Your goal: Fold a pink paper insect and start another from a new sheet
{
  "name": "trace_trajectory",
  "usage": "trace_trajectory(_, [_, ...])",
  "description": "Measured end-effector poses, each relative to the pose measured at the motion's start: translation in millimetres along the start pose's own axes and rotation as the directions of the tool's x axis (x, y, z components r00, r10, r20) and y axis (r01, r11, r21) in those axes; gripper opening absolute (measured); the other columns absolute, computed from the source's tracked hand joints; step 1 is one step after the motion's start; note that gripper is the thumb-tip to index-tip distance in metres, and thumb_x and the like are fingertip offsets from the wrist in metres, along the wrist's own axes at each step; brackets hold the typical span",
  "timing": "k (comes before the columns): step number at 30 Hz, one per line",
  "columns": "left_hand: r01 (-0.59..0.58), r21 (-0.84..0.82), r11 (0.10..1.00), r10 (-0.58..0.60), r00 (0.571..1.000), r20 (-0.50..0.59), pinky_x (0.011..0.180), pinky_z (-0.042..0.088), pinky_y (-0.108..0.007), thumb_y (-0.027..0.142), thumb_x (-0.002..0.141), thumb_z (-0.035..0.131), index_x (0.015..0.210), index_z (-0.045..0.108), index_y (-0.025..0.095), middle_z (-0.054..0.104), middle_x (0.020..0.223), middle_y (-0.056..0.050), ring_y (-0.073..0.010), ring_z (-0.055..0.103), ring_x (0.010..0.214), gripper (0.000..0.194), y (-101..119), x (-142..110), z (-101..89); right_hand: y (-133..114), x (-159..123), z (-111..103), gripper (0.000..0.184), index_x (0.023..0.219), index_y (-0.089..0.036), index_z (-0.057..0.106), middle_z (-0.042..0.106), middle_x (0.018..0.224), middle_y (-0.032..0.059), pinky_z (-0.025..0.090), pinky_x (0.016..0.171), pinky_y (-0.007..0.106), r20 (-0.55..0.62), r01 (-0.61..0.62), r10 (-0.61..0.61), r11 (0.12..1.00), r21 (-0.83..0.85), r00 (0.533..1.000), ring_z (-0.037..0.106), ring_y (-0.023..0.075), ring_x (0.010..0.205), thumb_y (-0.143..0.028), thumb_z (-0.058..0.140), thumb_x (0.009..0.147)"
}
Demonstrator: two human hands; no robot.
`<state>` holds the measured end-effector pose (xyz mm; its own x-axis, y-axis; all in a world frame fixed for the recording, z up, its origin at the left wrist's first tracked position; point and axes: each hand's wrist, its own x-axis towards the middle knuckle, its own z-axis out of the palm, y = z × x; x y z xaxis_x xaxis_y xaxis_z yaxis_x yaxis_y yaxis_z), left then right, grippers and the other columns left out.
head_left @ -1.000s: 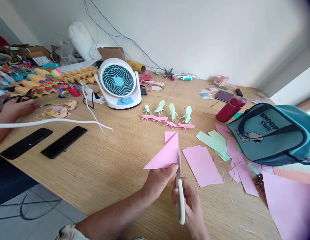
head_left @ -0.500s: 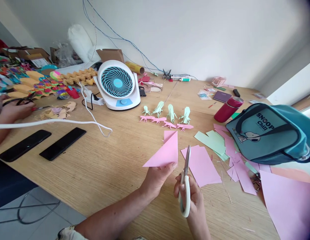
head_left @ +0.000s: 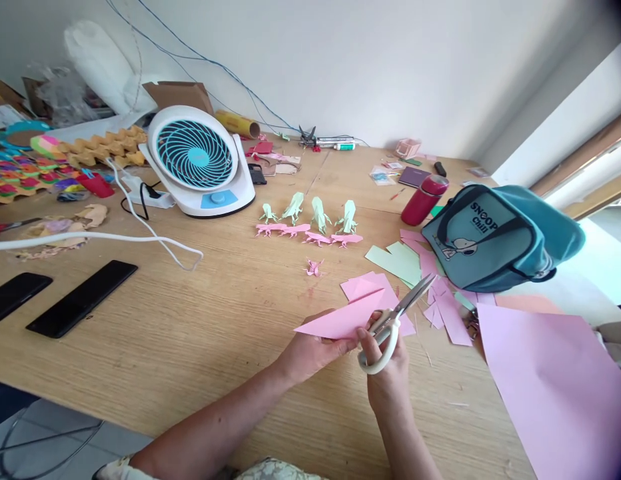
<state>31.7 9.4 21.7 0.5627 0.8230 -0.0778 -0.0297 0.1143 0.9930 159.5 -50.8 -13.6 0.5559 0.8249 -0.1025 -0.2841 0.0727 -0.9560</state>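
My left hand [head_left: 310, 353] pinches a folded sheet of pink paper [head_left: 343, 319], thumb on top near its lower edge. My right hand [head_left: 387, 370] grips white-handled scissors [head_left: 383, 347], whose blades look closed and point up to the right. The right fingertips are at the paper's right end; whether they pinch it too is unclear. Behind the folded sheet lie flat pink sheets [head_left: 390, 293], partly covered by my hands and the scissors. A small pink folded figure [head_left: 314, 267] sits just beyond, with a row of pink paper insects [head_left: 317, 239] and green paper insects [head_left: 319, 215] farther back.
A white fan [head_left: 195, 157] stands back left, near a white cable [head_left: 155, 237] and two black phones [head_left: 83, 299]. To the right are a red bottle [head_left: 424, 200], a teal bag [head_left: 483, 240], green paper pieces [head_left: 397, 260], pink scraps [head_left: 447, 310] and a large pink sheet [head_left: 550, 373].
My view has turned right. The folded sheet has tilted flatter, and the right hand with the scissors has come up to it, the blades swinging from upright to the right.
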Motion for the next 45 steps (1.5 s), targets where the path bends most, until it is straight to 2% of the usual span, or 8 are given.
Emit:
trace_trajectory(3, [0.116,-0.151,0.982,-0.086,0.977,0.194,0.074,0.047,-0.027,0.044,0.064,0.084,0.108,0.062,0.016,0.069,0.1,-0.008,-0.0225,0.064,0.091,0.057,3.5,3.7,-18.0,-4.6,2.1,-1.5,0.038,0.101,-0.023,0.058,0.059,0.078,-0.0027,0.042,0.059,0.025,-0.005,0.06,-0.06,0.998,-0.009,0.998,0.052,0.012,0.065,-0.035,0.079,0.071])
trace_trajectory(7, [0.085,-0.149,0.985,-0.051,0.975,0.219,0.08,0.045,-0.027,0.051,0.07,0.079,0.111,0.06,0.015,0.067,0.106,-0.01,-0.021,0.062,0.095,0.058,11.2,9.2,-43.6,-6.2,4.3,-5.4,0.039,0.104,-0.024,0.055,0.06,0.079,-0.0027,0.044,0.063,0.027,0.016,0.114,-0.113,0.988,-0.106,0.993,0.054,0.0131,0.066,-0.037,0.076,0.074])
trace_trajectory(12, [-0.117,0.215,0.97,0.109,0.993,0.049,0.088,0.045,-0.028,0.034,0.079,0.074,0.096,0.064,0.016,0.066,0.099,-0.006,-0.0193,0.061,0.096,0.026,11.4,9.4,-45.2,-4.1,-0.5,-5.5,0.035,0.105,-0.023,0.055,0.06,0.081,-0.0012,0.044,0.073,0.033,0.061,0.187,-0.178,0.891,-0.414,0.982,0.055,0.0166,0.074,-0.038,0.072,0.078])
trace_trajectory(17, [-0.247,0.349,0.904,0.269,0.963,-0.017,0.089,0.045,-0.026,0.02,0.081,0.069,0.09,0.061,0.017,0.065,0.092,-0.002,-0.0158,0.061,0.092,0.012,10.8,4.0,-33.7,-2.6,-7.4,-0.7,0.029,0.106,-0.023,0.055,0.061,0.085,-0.001,0.042,0.071,0.03,0.159,0.26,-0.206,0.804,-0.534,0.966,0.054,0.0161,0.075,-0.036,0.067,0.082])
trace_trajectory(26, [-0.143,0.218,0.965,0.15,0.989,-0.015,0.068,0.041,-0.021,0.03,0.086,0.063,0.081,0.06,0.015,0.06,0.078,0.0,-0.0121,0.053,0.073,0.016,8.3,6.6,-27.6,-4.8,-10.6,1.4,0.031,0.107,-0.024,0.054,0.061,0.085,-0.0009,0.042,0.07,0.03,0.215,0.277,-0.193,0.826,-0.491,0.957,0.054,0.0168,0.077,-0.036,0.069,0.082])
trace_trajectory(31, [-0.058,-0.004,0.998,0.057,0.988,-0.145,0.06,0.034,-0.02,0.043,0.082,0.067,0.073,0.055,0.015,0.05,0.067,0.004,-0.0092,0.043,0.062,0.032,4.6,13.4,-39.5,-13.8,-12.6,-0.7,0.033,0.111,-0.023,0.053,0.061,0.085,0.0015,0.043,0.074,0.033,0.339,0.22,-0.093,0.907,-0.358,0.936,0.055,0.0189,0.079,-0.047,0.059,0.089])
trace_trajectory(39, [-0.033,-0.299,0.954,-0.067,0.945,-0.32,0.069,0.044,-0.023,0.04,0.076,0.073,0.077,0.059,0.017,0.059,0.069,0.002,-0.0122,0.056,0.066,0.027,2.4,18.4,-60.1,-13.7,-10.1,-7.0,0.05,0.102,-0.02,0.056,0.059,0.068,0.0029,0.039,0.06,0.032,0.672,0.005,0.172,0.967,-0.254,0.721,0.05,0.0185,0.061,-0.065,0.036,0.093])
trace_trajectory(45, [-0.069,-0.376,0.924,-0.097,0.909,-0.406,0.069,0.047,-0.025,0.037,0.073,0.073,0.075,0.056,0.018,0.061,0.068,0.002,-0.0143,0.061,0.069,0.025,6.6,19.8,-68.4,-21.0,-12.4,-8.9,0.053,0.103,-0.019,0.06,0.06,0.064,0.0032,0.04,0.061,0.033,0.734,-0.078,0.268,0.956,-0.283,0.624,0.05,0.0177,0.057,-0.066,0.037,0.094])
